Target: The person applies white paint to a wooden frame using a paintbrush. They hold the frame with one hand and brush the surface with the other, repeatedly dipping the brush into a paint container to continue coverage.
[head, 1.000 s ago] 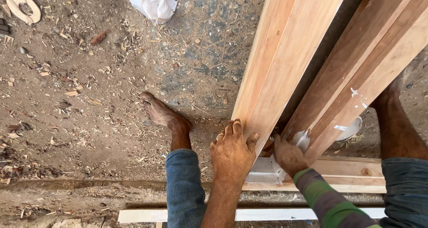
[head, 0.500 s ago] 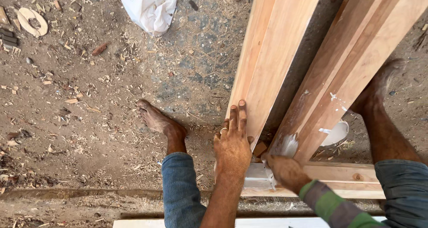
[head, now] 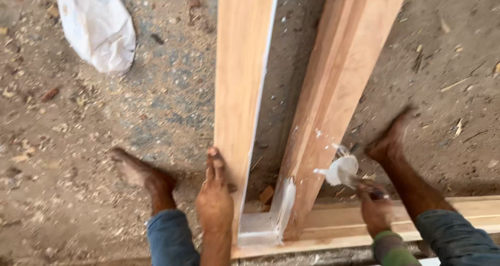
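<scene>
My left hand (head: 214, 199) lies flat against the left side of a long pale wooden plank (head: 242, 78), fingers pointing up along it. My right hand (head: 376, 209) is closed on a small tool smeared with white paste (head: 341, 170), held just right of a second wooden plank (head: 338, 89). White paste coats the joint (head: 271, 214) where the two planks meet a cross plank (head: 338, 222) near me. My bare feet (head: 140, 175) (head: 390, 141) stand on the dirt either side of the planks.
The ground is dirt strewn with sawdust and wood chips. A crumpled white plastic bag (head: 96, 26) lies at the upper left. A small wood block (head: 266, 194) sits between the planks.
My right hand has left the joint between the planks and moved right, outside the right plank, carrying the pasted tool. My left hand shifted a little along the left plank.
</scene>
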